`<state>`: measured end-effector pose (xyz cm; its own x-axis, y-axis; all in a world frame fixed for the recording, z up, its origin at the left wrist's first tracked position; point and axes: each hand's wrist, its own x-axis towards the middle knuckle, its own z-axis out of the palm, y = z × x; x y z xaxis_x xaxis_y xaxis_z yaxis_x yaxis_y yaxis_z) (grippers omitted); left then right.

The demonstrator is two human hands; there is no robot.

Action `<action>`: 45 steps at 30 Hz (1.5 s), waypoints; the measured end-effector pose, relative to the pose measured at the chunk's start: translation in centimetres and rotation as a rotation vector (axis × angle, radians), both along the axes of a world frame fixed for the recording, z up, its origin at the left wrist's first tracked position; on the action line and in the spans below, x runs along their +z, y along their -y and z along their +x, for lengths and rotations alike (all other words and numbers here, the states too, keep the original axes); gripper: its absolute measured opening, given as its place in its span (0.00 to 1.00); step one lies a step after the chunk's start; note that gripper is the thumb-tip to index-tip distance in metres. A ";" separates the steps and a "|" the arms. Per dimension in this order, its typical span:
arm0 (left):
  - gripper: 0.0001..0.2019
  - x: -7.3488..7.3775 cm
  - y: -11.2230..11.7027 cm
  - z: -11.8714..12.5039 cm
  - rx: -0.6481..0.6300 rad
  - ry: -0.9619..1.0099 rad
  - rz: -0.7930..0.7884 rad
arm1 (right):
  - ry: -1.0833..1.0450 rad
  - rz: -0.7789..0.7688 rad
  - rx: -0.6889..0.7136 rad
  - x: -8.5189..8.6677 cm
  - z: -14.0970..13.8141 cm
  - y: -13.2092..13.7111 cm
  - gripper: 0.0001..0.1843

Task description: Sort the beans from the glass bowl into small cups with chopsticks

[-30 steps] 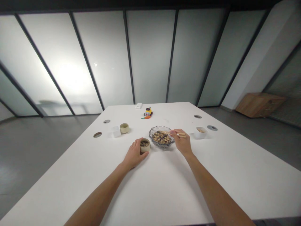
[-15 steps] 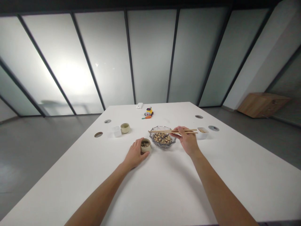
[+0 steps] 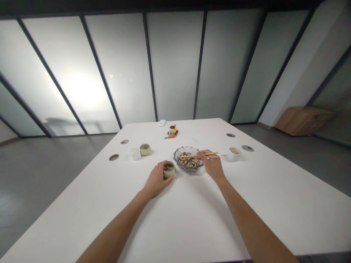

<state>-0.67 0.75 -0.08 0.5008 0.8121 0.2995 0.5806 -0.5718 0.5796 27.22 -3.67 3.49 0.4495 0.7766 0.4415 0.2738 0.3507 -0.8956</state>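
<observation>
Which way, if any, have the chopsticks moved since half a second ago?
Yes: the chopsticks have dipped toward the glass bowl, tips now over its contents.

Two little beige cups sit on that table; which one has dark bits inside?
The beige cup wrapped by the left hand, beside the glass bowl. The other beige cup stands farther back, untouched.

Bare forearms, no sleeves, hands (image 3: pixel 157 179) ungloved

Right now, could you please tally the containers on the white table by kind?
Small round beige ceramic cups: 2, one held by the left hand, one farther left.
Clear glass bowl of mixed nuts: 1.
Small white square dishes: 2.
Total: 5.
</observation>
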 end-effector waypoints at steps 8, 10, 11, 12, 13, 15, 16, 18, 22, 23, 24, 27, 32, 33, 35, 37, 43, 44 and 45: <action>0.34 -0.2 -0.1 0.0 -0.004 0.013 0.024 | 0.177 0.047 -0.007 -0.4 -0.2 0.0 0.32; 0.34 -0.3 -0.1 0.0 -0.008 0.016 0.029 | 0.153 0.055 0.017 -0.4 -0.3 0.1 0.31; 0.34 -0.3 -0.2 0.0 -0.009 0.018 0.031 | 0.136 0.058 0.025 -0.3 -0.3 0.1 0.31; 0.34 -0.4 -0.2 -0.1 -0.009 0.021 0.033 | 0.118 0.058 0.031 -0.2 -0.4 0.2 0.30; 0.34 -0.4 -0.3 -0.1 -0.009 0.026 0.036 | 0.097 0.057 0.035 -0.2 -0.5 0.3 0.30; 0.34 -0.5 -0.3 -0.2 -0.006 0.033 0.038 | 0.051 0.048 0.033 0.0 -0.5 0.3 0.30; 0.34 -0.6 -0.4 -0.2 -0.005 0.035 0.037 | 0.025 0.043 0.028 0.0 -0.5 0.3 0.30; 0.34 -0.6 -0.4 -0.3 -0.004 0.033 0.033 | -0.038 0.042 0.012 0.1 -0.2 0.1 0.31; 0.34 -0.5 -0.3 -0.4 -0.010 0.025 0.024 | -0.171 0.082 -0.008 0.1 0.2 -0.4 0.33; 0.34 -0.4 -0.3 -0.4 -0.011 0.024 0.022 | -0.188 0.090 -0.013 0.1 0.3 -0.4 0.34; 0.34 -0.4 -0.2 -0.4 -0.011 0.024 0.021 | -0.190 0.093 -0.015 0.0 0.3 -0.5 0.34; 0.33 -0.2 -0.2 -0.4 -0.008 0.022 0.020 | -0.125 0.060 -0.018 -0.1 0.2 -0.4 0.34; 0.34 -0.3 -0.2 -0.3 -0.008 0.018 0.028 | 0.041 -0.002 -0.016 -0.2 -0.3 0.0 0.32; 0.34 -0.4 -0.3 -0.3 -0.010 0.019 0.030 | 0.077 0.002 -0.011 -0.2 -0.3 0.1 0.31; 0.34 -0.5 -0.4 -0.3 -0.012 0.019 0.033 | 0.139 0.017 -0.008 -0.1 -0.3 0.2 0.31; 0.34 -0.6 -0.4 -0.3 -0.014 0.022 0.038 | 0.182 0.025 -0.015 0.0 -0.3 0.3 0.31; 0.34 -0.4 -0.2 -0.2 -0.017 0.027 0.041 | 0.126 0.007 0.003 0.1 -0.3 0.5 0.31; 0.34 -0.4 -0.2 -0.2 -0.017 0.027 0.039 | 0.084 0.002 0.010 0.1 -0.4 0.5 0.31; 0.35 -0.3 -0.2 -0.2 -0.017 0.029 0.040 | 0.038 -0.003 0.015 0.1 -0.4 0.4 0.32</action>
